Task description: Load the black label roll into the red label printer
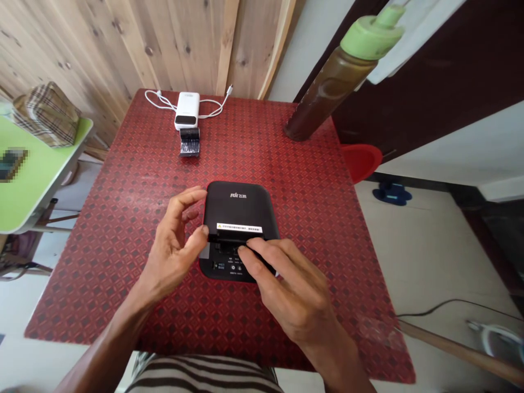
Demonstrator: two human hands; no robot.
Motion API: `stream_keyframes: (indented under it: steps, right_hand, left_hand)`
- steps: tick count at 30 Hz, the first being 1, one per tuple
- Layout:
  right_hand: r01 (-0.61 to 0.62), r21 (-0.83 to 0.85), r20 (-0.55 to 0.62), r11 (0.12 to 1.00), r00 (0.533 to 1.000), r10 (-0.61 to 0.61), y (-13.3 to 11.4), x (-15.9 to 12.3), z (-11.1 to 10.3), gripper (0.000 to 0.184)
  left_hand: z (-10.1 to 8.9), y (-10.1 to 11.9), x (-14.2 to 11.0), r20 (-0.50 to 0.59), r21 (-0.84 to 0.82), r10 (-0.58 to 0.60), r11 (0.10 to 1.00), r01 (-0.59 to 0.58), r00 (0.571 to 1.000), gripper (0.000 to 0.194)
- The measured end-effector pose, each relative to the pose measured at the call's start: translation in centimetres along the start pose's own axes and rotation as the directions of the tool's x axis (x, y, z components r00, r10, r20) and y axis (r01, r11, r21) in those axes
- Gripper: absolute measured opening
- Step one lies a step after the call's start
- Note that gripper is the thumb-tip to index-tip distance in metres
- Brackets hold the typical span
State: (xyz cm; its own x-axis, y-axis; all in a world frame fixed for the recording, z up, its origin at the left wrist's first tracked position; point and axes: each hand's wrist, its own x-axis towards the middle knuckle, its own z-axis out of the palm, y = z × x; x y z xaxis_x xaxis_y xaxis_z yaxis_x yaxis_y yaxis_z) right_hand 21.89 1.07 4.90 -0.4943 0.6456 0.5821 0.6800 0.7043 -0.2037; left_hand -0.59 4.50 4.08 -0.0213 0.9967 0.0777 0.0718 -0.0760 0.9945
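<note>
A flat black receipt printer [237,207] with rounded corners, a white logo and a warning sticker lies on the table in front of me. Across its front part runs a dark gap under the lid's edge, with small buttons below. My left hand [176,234] holds the printer's left side, thumb at the lid's front corner and bent fingers along the edge. My right hand [292,284] has its fingertips closed at the lid's front edge, over the gap; its thumb is hidden.
Toward the back of the patterned red table [143,218] are a white power bank [187,109] with a cable and a small black roll [190,143]. A tall brown bottle [331,82] with a green cap stands back right. A plaid bag [51,112] sits on the green table [36,185].
</note>
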Motion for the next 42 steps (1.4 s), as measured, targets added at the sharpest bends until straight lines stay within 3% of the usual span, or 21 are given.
stream_keyframes:
  steps: [2, 5, 13, 23, 29, 31, 35, 42]
  right_hand:
    - [-0.005, 0.019, -0.003, 1.0, 1.0, 0.005, 0.0, 0.0, 0.1, 0.026]
    - [-0.005, 0.042, -0.006, 0.999, 1.0, 0.005, 0.0, 0.0, 0.0, 0.024]
    - [-0.094, 0.026, 0.03, 0.995, 0.995, 0.093, 0.3, -0.1, -0.1, 0.024]
    - [-0.172, 0.03, 0.082, 0.985, 0.982, 0.169, -0.1, 0.2, -0.2, 0.027]
    - [-0.295, 0.199, -0.01, 0.934, 0.953, 0.303, 0.4, -1.7, -0.7, 0.04]
    - [-0.373, 0.176, -0.037, 0.911, 0.922, 0.385, 0.6, -2.9, -0.8, 0.049]
    - [-0.468, 0.084, 0.042, 0.88, 0.884, 0.466, 0.4, -5.0, -0.3, 0.077]
    - [-0.438, 0.052, -0.024, 0.897, 0.898, 0.44, -0.1, -5.7, 1.1, 0.066]
  left_hand:
    - [0.1, -0.8, -0.8, -0.017, -0.08, -0.08, 0.994, 0.078, 0.997, 0.048]
    - [0.1, -1.8, -1.5, 0.004, -0.129, -0.159, 0.979, 0.158, 0.987, 0.06]
    - [0.1, -2.7, -1.8, 0.066, -0.197, -0.212, 0.955, 0.221, 0.975, 0.062]
    - [0.7, -3.0, -2.0, 0.083, -0.24, -0.178, 0.951, 0.193, 0.98, 0.054]
    - [0.4, -3.0, -3.4, 0.022, -0.223, -0.269, 0.938, 0.267, 0.963, 0.053]
    - [0.3, -2.8, -4.2, 0.046, -0.223, -0.283, 0.932, 0.286, 0.958, 0.055]
    - [0.4, -2.6, -5.2, 0.063, -0.21, -0.294, 0.93, 0.3, 0.954, 0.06]
    - [0.9, -3.0, -4.9, 0.037, -0.195, -0.262, 0.944, 0.264, 0.964, 0.057]
